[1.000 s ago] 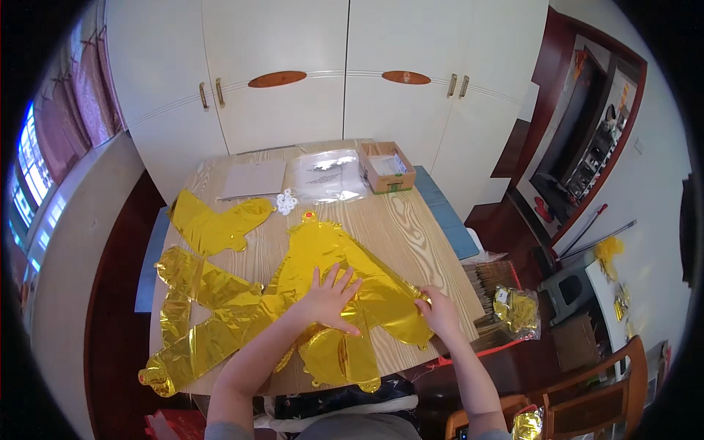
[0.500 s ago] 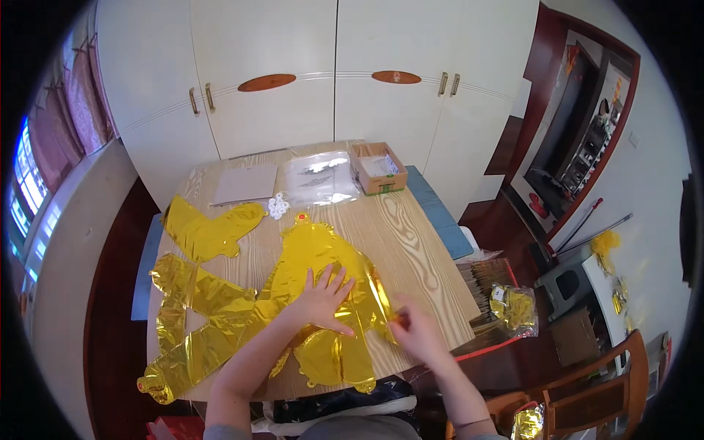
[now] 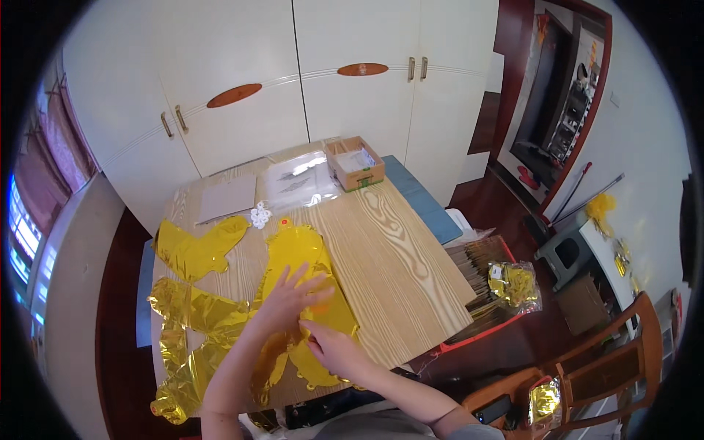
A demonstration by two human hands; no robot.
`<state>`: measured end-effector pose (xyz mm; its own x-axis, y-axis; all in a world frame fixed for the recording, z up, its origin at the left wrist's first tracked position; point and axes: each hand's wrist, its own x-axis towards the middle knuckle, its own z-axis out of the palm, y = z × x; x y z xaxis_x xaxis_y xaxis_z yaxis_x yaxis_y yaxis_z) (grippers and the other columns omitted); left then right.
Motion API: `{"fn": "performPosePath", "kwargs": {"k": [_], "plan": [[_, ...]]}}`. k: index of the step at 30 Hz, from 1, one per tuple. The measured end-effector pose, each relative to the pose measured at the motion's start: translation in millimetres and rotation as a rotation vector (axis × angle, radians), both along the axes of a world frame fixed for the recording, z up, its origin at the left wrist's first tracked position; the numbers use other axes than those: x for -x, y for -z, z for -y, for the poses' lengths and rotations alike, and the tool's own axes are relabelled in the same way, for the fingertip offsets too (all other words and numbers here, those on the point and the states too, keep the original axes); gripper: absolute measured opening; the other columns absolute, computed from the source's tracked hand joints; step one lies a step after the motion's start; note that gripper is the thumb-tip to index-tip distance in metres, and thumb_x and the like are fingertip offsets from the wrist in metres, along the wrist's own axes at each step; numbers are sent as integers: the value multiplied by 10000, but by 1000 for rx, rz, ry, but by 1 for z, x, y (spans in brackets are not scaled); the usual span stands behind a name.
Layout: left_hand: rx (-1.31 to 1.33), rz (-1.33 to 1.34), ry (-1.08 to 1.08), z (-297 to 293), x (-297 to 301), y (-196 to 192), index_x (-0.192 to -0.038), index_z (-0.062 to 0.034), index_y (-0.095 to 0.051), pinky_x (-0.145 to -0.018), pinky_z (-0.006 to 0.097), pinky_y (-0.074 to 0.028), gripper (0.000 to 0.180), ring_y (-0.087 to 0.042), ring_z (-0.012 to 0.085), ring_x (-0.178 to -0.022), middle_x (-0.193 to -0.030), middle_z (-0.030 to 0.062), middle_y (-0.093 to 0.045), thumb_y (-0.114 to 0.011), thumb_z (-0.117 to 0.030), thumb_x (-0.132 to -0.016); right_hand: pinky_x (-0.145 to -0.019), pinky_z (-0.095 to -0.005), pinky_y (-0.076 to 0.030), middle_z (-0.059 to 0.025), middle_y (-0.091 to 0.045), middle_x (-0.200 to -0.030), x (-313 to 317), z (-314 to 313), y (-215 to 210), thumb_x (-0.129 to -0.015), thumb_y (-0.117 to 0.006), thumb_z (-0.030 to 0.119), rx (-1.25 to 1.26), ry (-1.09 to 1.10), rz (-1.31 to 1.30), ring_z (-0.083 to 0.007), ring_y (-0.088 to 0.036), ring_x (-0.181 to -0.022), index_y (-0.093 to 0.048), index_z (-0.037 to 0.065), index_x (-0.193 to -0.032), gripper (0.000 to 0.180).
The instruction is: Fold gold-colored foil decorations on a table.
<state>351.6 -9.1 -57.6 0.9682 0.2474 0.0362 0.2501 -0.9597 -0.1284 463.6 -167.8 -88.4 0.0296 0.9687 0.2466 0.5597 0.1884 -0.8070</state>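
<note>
Gold foil (image 3: 297,246), lower centre of frame: right side since folded inward; left hand (image 3: 287,302) spread; right hand (image 3: 337,352), grip unclear.

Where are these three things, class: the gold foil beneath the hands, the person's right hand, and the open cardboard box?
Gold foil (image 3: 299,248): head view, on its upper part.
Right hand (image 3: 335,352): head view, on the back of the hand.
Cardboard box (image 3: 366,177): head view, on its near wall.
</note>
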Motion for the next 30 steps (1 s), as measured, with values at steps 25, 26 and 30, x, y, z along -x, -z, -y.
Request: {"fn": "performPosePath", "kwargs": {"k": [25, 26, 30], "plan": [[453, 239, 65, -8, 14, 63, -1286, -258, -606, -1155, 498, -242, 506, -301, 344, -1414, -1458, 68, -453, -549, -27, -839, -1120, -454, -289, -9, -505, -1420, -136, -2, 33, -790, -557, 34, -120, -317, 704, -227, -384, -1381, -547, 159, -1332, 556], [461, 241, 62, -8, 14, 62, -1286, -258, -607, -1156, 498, -242, 505, -301, 346, -1413, -1457, 71, -453, -547, -28, -841, -1119, -453, -289, -7, -512, -1414, -136, -2, 34, -793, -556, 38, -125, -318, 707, -223, -385, -1381, -557, 156, -1322, 542], [471, 251, 51, -9, 12, 62, -1230, -245, -653, -1156, 477, -256, 441, -310, 378, -1403, -1441, 89, -472, -608, -77, -824, -1118, -448, -289, -5, -543, -1385, -137, 0, 35, -801, -557, 57, -153, -317, 714, -213, -391, -1377, -588, 139, -1290, 497]]}}
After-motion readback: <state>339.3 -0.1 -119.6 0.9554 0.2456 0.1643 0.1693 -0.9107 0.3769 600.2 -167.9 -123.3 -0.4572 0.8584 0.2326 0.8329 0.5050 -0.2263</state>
